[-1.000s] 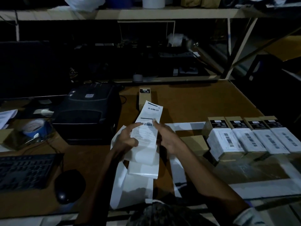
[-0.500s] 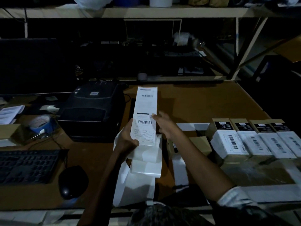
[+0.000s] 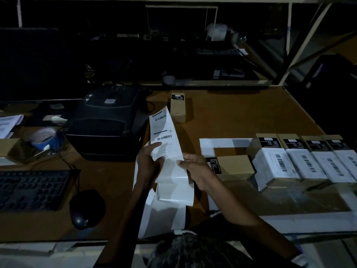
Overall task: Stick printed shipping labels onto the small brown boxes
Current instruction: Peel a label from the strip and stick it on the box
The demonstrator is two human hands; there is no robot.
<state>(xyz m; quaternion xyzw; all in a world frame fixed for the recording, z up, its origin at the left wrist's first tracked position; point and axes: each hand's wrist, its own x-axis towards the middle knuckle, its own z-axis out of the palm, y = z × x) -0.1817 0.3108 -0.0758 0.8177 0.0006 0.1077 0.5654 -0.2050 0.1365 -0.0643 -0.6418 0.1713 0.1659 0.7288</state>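
A long strip of printed shipping labels (image 3: 165, 138) rises from my hands above the brown table (image 3: 241, 113), and its blank backing paper hangs down toward me. My left hand (image 3: 147, 161) grips the strip's left edge with the thumb across a printed label. My right hand (image 3: 195, 167) pinches the strip's right edge lower down. One unlabelled small brown box (image 3: 234, 165) lies just right of my right hand. Another brown box (image 3: 178, 107) stands farther back. A row of several labelled boxes (image 3: 309, 161) sits at the right.
A black label printer (image 3: 108, 120) stands left of the strip. A keyboard (image 3: 32, 188) and mouse (image 3: 85, 207) lie at the near left, with a blue tape roll (image 3: 44, 136) behind them. White paper strips (image 3: 224, 142) lie on the table. Dark shelving runs along the back.
The label strip has tilted to the left and sunk a little. My right hand has slid from the strip's middle down to its lower right edge. My left hand keeps its hold.
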